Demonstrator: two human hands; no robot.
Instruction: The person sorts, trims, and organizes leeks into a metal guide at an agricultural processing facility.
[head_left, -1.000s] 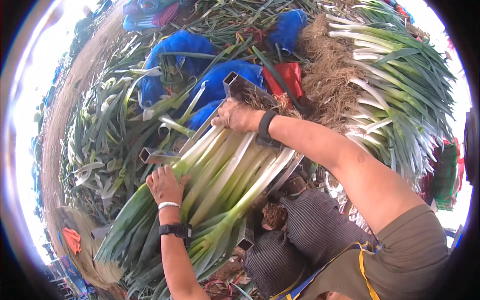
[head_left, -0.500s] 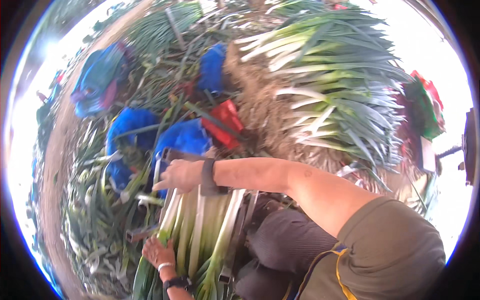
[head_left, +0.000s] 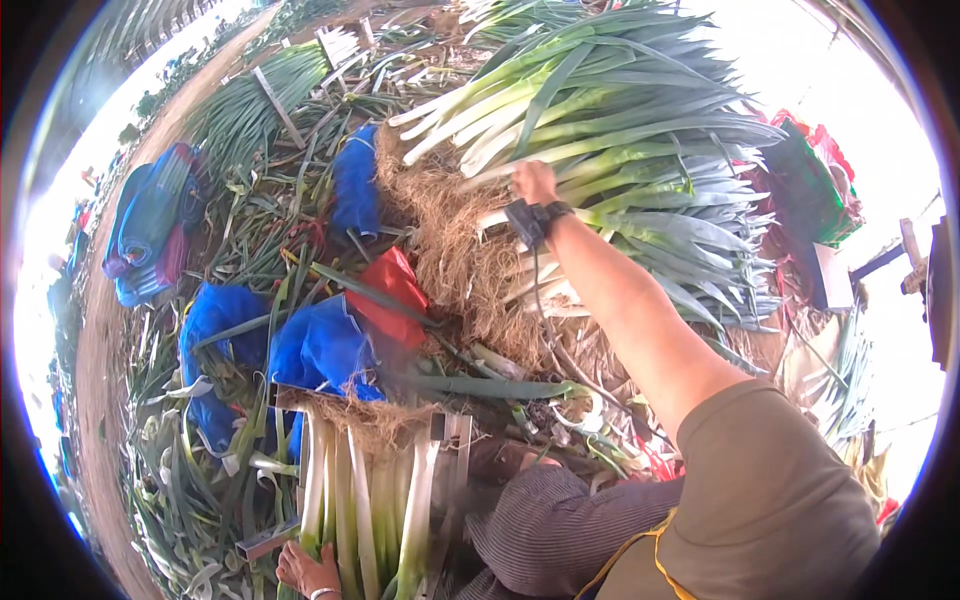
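Note:
White-and-green leeks point(head_left: 365, 500) lie side by side in a narrow metal frame point(head_left: 463, 455) at the lower left, their brown roots point(head_left: 375, 420) at its far end. My left hand point(head_left: 308, 568) rests on the left side of these leeks, fingers apart, near the frame's side bar. Farther off, my right hand point(head_left: 534, 182) reaches into a large heap of leeks point(head_left: 640, 150). Its fingers are closed around the pale shank of a leek point(head_left: 487, 179) at the heap's root side. A dark band with a small box circles that wrist.
Blue mesh bags point(head_left: 320, 345) and a red bag point(head_left: 392, 297) lie beyond the frame. Trimmed leaves point(head_left: 190, 500) cover the ground at the left. More leeks point(head_left: 250, 110) lie far left, and a green-and-red sack point(head_left: 822, 180) stands right of the heap.
My right hand has moved from the frame's far end up and right to the leek heap, closing on a leek. My left hand stays by the framed leeks; the view has shifted.

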